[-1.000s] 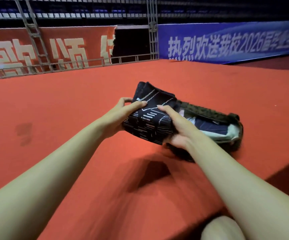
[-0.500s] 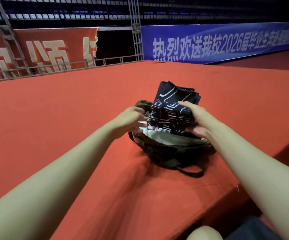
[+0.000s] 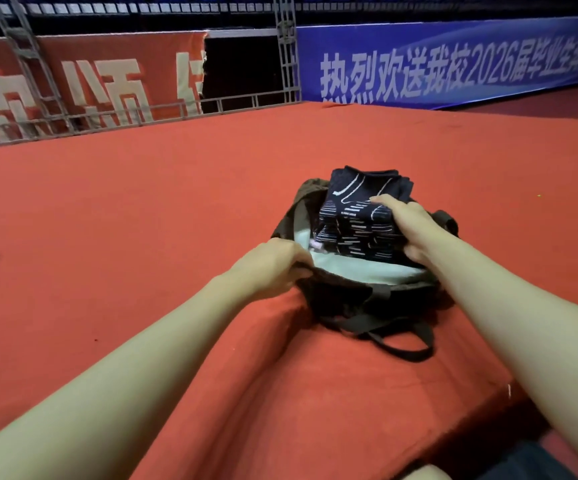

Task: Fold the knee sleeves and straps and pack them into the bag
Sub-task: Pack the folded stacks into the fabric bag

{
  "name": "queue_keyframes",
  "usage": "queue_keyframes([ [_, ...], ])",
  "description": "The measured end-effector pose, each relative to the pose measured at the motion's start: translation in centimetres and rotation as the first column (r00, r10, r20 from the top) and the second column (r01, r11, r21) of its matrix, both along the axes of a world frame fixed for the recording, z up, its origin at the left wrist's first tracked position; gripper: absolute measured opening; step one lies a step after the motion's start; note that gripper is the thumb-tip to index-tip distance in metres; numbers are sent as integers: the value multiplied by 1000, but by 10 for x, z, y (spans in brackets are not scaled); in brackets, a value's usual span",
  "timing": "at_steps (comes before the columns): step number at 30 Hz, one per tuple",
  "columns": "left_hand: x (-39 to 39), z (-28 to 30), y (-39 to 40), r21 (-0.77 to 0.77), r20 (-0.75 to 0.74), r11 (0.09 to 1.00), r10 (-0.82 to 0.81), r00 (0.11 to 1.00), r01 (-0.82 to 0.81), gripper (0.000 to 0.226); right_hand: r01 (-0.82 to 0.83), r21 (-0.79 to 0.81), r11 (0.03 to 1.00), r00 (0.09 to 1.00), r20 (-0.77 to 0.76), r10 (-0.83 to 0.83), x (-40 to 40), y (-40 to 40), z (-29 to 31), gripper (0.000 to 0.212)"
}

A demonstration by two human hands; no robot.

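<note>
A dark brown bag point(image 3: 339, 296) with a pale lining sits open on the red carpeted platform. A folded stack of dark knee sleeves point(image 3: 356, 216) with white stripe markings stands partly inside the bag's mouth, its top still above the rim. My right hand point(image 3: 408, 230) grips the stack from the right, thumb across its front. My left hand point(image 3: 273, 265) pinches the near left rim of the bag and holds it open. The bag's strap loops lie on the carpet in front of it.
The red carpeted platform point(image 3: 142, 237) stretches wide to the left and behind the bag; its front edge drops away at the lower right. A metal railing point(image 3: 176, 109) and red and blue banners run along the far side.
The folded sleeves have gone from the left of the bag to over its mouth and down into it. My left hand let go of them and took hold of the bag's rim.
</note>
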State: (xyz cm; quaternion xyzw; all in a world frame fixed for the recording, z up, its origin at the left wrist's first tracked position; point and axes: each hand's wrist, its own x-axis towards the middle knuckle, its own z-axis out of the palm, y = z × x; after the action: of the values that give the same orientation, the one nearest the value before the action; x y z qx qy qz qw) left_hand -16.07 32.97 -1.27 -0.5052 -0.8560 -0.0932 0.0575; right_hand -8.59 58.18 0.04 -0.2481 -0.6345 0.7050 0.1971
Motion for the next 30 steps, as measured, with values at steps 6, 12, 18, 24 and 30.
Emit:
queue_keyframes([
  [6,-8,9,-2,94,100,996,-2,995,-8,23,-111,114,987,994,13,110,-17,20,-21,47],
  [12,-24,31,14,73,155,975,196,968,-209,49,-188,315,930,982,79,172,-5,11,-3,10],
  [18,-35,56,48,42,122,941,330,936,-337,73,-181,707,683,958,283,-39,-15,20,2,58],
  [24,-46,57,65,18,130,941,332,934,-337,48,-173,770,614,959,273,-72,-28,24,10,44],
  [30,-51,68,66,264,214,884,335,917,-385,36,-203,797,569,864,419,-279,-61,13,-9,53],
])
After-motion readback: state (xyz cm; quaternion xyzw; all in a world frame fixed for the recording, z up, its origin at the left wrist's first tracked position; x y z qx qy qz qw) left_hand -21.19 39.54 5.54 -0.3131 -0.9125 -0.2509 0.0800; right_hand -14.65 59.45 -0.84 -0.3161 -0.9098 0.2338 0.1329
